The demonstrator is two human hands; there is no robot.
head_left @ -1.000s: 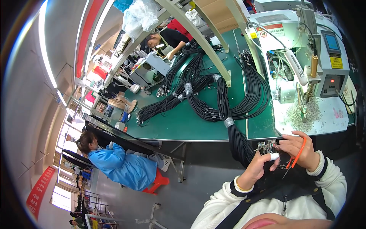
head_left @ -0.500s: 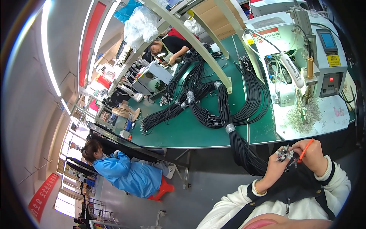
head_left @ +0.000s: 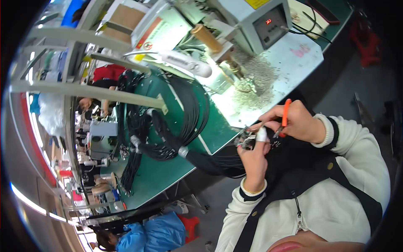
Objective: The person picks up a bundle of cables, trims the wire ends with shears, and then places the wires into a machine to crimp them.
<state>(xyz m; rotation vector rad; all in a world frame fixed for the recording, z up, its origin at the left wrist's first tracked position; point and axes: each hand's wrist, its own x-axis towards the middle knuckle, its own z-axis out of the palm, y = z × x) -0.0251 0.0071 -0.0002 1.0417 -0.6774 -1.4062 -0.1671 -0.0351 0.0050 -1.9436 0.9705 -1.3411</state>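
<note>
My left hand (head_left: pixel 254 161) is closed around the ends of a bundle of black cables (head_left: pixel 216 164), which drapes from the table down to it. Bright metal connectors (head_left: pixel 247 137) stick out at the top of that grip, and a white cover wraps one fingertip. My right hand (head_left: pixel 305 122) grips orange-handled pliers (head_left: pixel 286 114), jaws pointing down beside the cable ends. Its outstretched fingertips touch the connectors. Whether the jaws hold anything is too small to tell. Both hands are in front of my dark apron, just off the table's edge.
A bench machine (head_left: pixel 268 25) stands on a white board (head_left: pixel 289 59) strewn with small metal bits. More cable bundles lie on the green table (head_left: pixel 157 178), under a metal frame bar (head_left: pixel 96 93). A person in a blue smock (head_left: pixel 163 231) sits nearby; another person works at the far end.
The view has turned, so the machine and table appear rotated and nearer. My right fingers have shifted at the connectors; the cables and pliers remain held.
</note>
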